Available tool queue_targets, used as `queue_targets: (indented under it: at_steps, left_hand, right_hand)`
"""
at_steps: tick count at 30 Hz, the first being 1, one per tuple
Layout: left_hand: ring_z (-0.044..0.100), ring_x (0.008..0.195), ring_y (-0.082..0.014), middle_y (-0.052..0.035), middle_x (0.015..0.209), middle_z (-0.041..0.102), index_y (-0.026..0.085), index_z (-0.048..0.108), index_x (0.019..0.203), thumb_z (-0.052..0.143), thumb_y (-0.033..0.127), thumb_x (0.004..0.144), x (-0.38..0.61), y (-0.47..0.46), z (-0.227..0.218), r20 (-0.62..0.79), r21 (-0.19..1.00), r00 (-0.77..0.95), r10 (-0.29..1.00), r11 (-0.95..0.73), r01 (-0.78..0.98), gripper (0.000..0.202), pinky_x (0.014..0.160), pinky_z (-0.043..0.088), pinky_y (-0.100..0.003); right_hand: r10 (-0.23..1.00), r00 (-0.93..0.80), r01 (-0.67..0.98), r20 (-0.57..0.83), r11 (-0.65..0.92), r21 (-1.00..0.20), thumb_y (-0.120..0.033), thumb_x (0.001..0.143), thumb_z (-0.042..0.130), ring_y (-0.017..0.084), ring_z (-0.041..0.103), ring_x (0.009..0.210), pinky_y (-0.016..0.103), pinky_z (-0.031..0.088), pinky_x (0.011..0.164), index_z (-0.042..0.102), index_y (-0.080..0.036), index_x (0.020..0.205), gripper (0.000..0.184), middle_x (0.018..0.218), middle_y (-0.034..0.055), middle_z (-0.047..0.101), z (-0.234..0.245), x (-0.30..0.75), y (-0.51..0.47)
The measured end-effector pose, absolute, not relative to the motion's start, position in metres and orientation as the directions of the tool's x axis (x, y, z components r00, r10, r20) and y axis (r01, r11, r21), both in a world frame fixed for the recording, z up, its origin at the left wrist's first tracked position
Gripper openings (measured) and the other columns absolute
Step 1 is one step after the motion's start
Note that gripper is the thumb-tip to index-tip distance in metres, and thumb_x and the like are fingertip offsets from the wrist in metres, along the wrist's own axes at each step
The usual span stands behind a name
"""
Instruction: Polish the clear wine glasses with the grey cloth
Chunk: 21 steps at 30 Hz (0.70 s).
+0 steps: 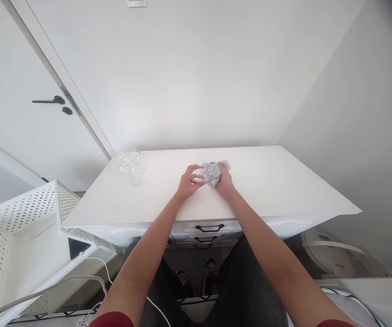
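- Rack (29, 200), white and perforated, stands left of both hands and closer to the body; a dark flat object (76, 247) rests at its right side, with a white cable (105, 265) just beside it.
- White door (19, 59), well to the left of the hands and beyond them, with a dark handle (46, 100).
- Several clear stemmed glasses (128, 165), grouped close together on the white cabinet top (271, 181), left of the left hand and slightly farther from the body.
- Left hand (187, 182), its fingers curled around the bowl of one clear glass, gripping it above the cabinet top.
- That held glass (196, 175) lies tilted on its side between the two hands, its open rim toward the left hand and its other end at the cloth; how far the cloth wraps it cannot be made out.
- Drawers with dark pulls (209, 228), below the hands, on the near side of the cabinet.
- Grey cloth (211, 173), crumpled, between the hands and against the right palm.
- Right hand (224, 180), grasping the cloth, thumb laid over it.
- Round whitish object (328, 254), partly hidden, well to the right of the hands and lower.
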<state>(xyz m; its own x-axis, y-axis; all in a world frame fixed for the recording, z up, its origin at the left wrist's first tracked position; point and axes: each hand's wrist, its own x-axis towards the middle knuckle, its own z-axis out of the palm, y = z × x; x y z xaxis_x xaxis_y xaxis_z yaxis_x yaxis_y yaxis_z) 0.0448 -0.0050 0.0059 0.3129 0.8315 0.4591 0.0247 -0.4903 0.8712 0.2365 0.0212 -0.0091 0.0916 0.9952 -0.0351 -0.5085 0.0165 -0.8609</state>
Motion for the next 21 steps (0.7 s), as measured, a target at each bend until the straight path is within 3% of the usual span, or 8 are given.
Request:
queue_targets:
  at_steps: [6, 9, 12, 16, 21]
  left_hand:
    - [0.073, 0.11, -0.0246, -0.0116, 0.145, 0.058, 0.029, 0.051, 0.132, 0.08, 0.042, 0.085, 0.0432, -0.0025, 0.0047, 0.467, 0.879, 0.18, 0.866, -0.476, 0.009, 0.057, 0.065, 0.062, -0.028]
    - [0.075, 0.102, -0.0228, -0.0111, 0.142, 0.06, 0.029, 0.052, 0.131, 0.082, 0.042, 0.083, 0.0441, -0.0026, 0.0055, 0.437, 0.894, 0.231, 0.869, -0.449, 0.0, 0.058, 0.063, 0.062, -0.027]
    - [0.076, 0.093, -0.0196, -0.0107, 0.139, 0.061, 0.028, 0.053, 0.129, 0.083, 0.044, 0.081, 0.0447, -0.0025, 0.007, 0.415, 0.904, 0.306, 0.857, -0.427, -0.029, 0.059, 0.063, 0.063, -0.028]
    - [0.074, 0.086, -0.0166, -0.0123, 0.142, 0.058, 0.026, 0.053, 0.126, 0.081, 0.05, 0.083, 0.0426, -0.0011, 0.0089, 0.432, 0.901, 0.262, 0.863, -0.427, -0.076, 0.056, 0.064, 0.063, -0.03]
    - [0.077, 0.092, -0.0211, -0.014, 0.146, 0.055, 0.026, 0.053, 0.128, 0.079, 0.052, 0.085, 0.0396, 0.0004, 0.0079, 0.457, 0.889, 0.259, 0.851, -0.426, -0.17, 0.056, 0.064, 0.062, -0.029]
  right_hand:
    - [0.995, 0.091, -0.494, -0.029, 0.02, -0.869, -0.065, 0.081, 0.072, 0.03, 0.071, 0.107, 0.043, 0.061, 0.089, 0.071, -0.023, 0.102, 0.047, 0.113, 0.0092, 0.076, -0.0132, 0.236, 0.0233]
    - [0.983, 0.182, -0.473, 0.007, 0.094, -0.876, -0.068, 0.083, 0.068, 0.029, 0.071, 0.107, 0.041, 0.061, 0.088, 0.07, -0.025, 0.107, 0.05, 0.116, 0.0086, 0.075, -0.0125, 0.2382, 0.0222]
    - [0.985, 0.165, -0.425, 0.038, 0.106, -0.899, -0.07, 0.082, 0.067, 0.028, 0.072, 0.102, 0.041, 0.061, 0.084, 0.07, -0.025, 0.106, 0.051, 0.111, 0.0079, 0.076, -0.0097, 0.2367, 0.0181]
    - [0.999, 0.024, -0.411, 0.044, 0.05, -0.91, -0.066, 0.08, 0.072, 0.028, 0.072, 0.095, 0.039, 0.059, 0.082, 0.071, -0.023, 0.094, 0.046, 0.098, 0.0078, 0.077, -0.0064, 0.2336, 0.0134]
    - [0.992, -0.059, -0.509, -0.108, -0.123, -0.852, -0.065, 0.082, 0.07, 0.026, 0.071, 0.084, 0.038, 0.06, 0.074, 0.069, -0.021, 0.09, 0.044, 0.091, 0.0077, 0.075, -0.0061, 0.238, 0.0166]
